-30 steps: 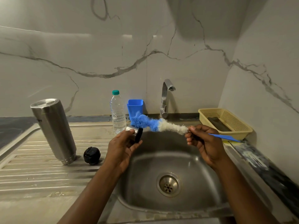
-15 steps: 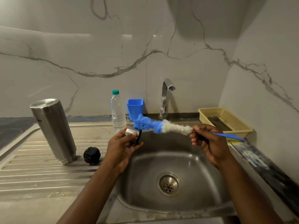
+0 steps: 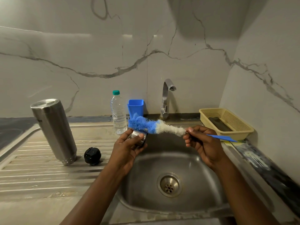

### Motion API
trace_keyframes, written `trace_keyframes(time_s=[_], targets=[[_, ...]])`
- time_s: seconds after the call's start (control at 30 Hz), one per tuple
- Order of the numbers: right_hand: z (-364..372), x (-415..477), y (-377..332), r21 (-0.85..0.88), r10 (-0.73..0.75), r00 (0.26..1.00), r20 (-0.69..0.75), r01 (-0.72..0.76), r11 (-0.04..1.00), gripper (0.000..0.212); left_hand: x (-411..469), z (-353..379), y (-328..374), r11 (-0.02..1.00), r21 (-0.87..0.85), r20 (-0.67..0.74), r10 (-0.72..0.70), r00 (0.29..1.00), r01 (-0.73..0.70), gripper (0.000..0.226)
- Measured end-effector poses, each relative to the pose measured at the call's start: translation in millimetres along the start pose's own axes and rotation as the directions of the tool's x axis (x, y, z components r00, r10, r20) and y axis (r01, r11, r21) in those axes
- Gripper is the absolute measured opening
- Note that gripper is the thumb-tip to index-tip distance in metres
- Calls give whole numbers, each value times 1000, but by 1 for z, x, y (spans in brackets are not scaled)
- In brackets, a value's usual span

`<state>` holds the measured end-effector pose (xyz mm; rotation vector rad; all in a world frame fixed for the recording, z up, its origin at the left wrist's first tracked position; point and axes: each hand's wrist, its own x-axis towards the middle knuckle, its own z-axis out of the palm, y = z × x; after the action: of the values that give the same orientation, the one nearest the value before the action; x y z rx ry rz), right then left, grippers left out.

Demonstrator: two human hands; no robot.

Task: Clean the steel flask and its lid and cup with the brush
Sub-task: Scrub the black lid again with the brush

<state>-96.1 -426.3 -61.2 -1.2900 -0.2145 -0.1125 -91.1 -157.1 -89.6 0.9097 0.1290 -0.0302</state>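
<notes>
Brush (image 3: pixel 152 126) bristles, fluffy blue-white, on shiny round steel cup (image 3: pixel 135 135).

Flask (image 3: pixel 53 130): brushed steel cylinder, standing on the ribbed draining board (image 3: pixel 32 176) with its narrow threaded end down and flat base up, at 9 o'clock from your hands.
Lid (image 3: pixel 92 156): round black cap, resting on the board just beside the flask's lower end, at its 3 o'clock.
Cup (image 3: pixel 138 138): small steel cup with a black rim, tipped on its side, rim toward 3 o'clock; you hold it in your left hand (image 3: pixel 128 148).
Brush (image 3: pixel 154 126): fluffy bristles, blue at the tip and white nearer the handle, lying across the cup's upper side; your right hand (image 3: pixel 203 143) pinches it below the bristles, thin blue handle pointing to 4 o'clock.
</notes>
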Motion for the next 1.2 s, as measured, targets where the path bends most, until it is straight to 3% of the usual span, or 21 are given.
trace_keyframes(time_s=[0.13,0.4,0.53,0.67,0.93,1.07,1.2], targets=[[-9,-1,-10,23,-14,998,-54,15,1000,16,3,-5,4,1000,-1,-11,6,1000,-6,58],[-5,0,-5,3,-12,1000,-24,12,1000,23,-2,-2,2,998,65,24,-12,1000,11,18],[-14,0,-8,26,-25,998,-56,26,999,27,-2,-4,7,999,20,3,25,1000,-25,21],[-4,0,-2,-12,-3,1000,-10,3,1000,29,-4,0,5,997,65,-22,54,998,-52,49],[-8,-1,-6,22,-5,999,-53,6,1000,22,-6,1,6,999,4,-11,37,999,-37,50],[1,-2,-4,2,0,1000,-8,1,1000,18,-6,3,4,999,-17,-49,29,998,-30,68],[-11,-2,-11,20,-10,998,-58,11,1000,28,-5,0,12,997,-32,-67,65,996,-68,68]])
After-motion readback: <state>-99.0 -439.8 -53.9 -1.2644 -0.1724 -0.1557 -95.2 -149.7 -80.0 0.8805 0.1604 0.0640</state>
